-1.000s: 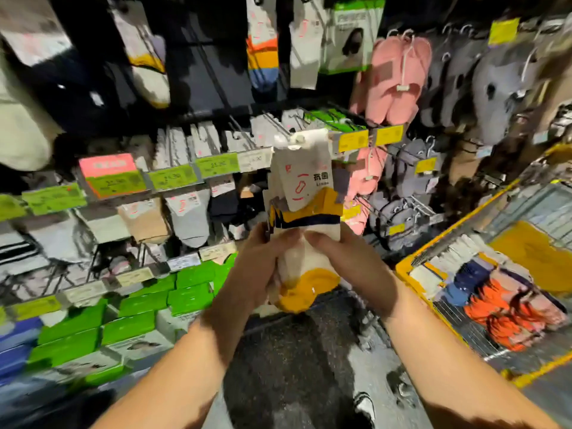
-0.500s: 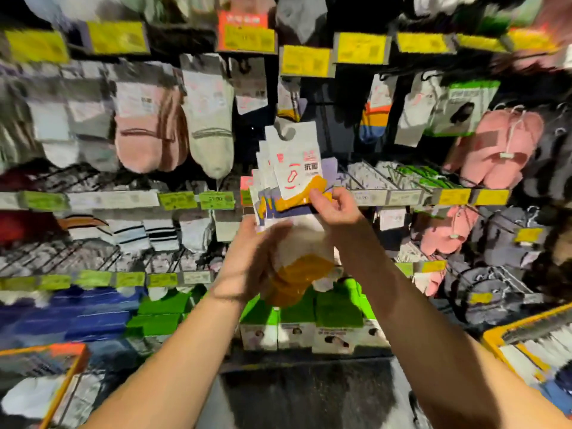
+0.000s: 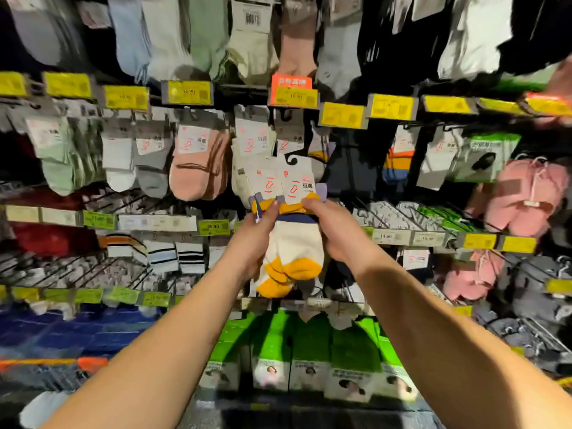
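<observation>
Both hands have lifted the sock packs (image 3: 289, 239) higher, toward the hanging rows.

Left hand (image 3: 255, 239) and right hand (image 3: 335, 233) each grip the bundle with curled fingers.

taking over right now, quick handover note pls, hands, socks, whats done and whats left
Left hand: grips the sock packs on their left side, thumb on the yellow band.
Right hand: grips their right side, fingers on the same band.
Where: the packs are held upright as one bundle in front of the rack, hanger hook on top, right of the hanging pink socks.
Done: bundle is up at the hanging row.
Left: hook is on no peg that I can see; probably slide it onto one, then let go.
</observation>
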Tool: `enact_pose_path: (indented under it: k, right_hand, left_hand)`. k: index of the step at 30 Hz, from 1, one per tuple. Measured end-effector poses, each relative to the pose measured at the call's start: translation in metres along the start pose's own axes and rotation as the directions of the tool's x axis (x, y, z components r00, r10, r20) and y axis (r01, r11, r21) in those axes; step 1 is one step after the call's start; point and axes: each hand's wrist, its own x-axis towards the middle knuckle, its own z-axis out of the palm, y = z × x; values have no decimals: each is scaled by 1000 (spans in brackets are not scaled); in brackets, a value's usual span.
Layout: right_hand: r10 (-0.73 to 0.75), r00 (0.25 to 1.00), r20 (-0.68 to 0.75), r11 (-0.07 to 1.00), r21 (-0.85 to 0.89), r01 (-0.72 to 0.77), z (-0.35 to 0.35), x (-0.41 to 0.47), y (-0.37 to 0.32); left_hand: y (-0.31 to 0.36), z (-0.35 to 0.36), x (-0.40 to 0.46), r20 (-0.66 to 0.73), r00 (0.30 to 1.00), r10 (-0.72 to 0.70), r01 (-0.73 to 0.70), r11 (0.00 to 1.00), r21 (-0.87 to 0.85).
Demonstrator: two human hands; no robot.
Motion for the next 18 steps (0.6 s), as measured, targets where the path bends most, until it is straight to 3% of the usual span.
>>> enact_pose_path:
  k: [3,10,13,18]
  right_hand:
    - [29,999,40,997,75,-31,3,8,-3]
    - [4,992,128,986,165,-25,2,11,-6]
    - [-39,997,67,980,196,25,-19,15,-11]
    - [-75,994,-81,993,85,82,-52,32,-25]
  left_hand:
    - [-1,-13,11,87,996,-19,42,959,-280]
    - [-1,-31,19,64,995,81,-60,959,-276]
    - [-4,-38,25,62,995,78,-57,956,-287]
    - [1,-35,28,111,990,90,-46,936,-350]
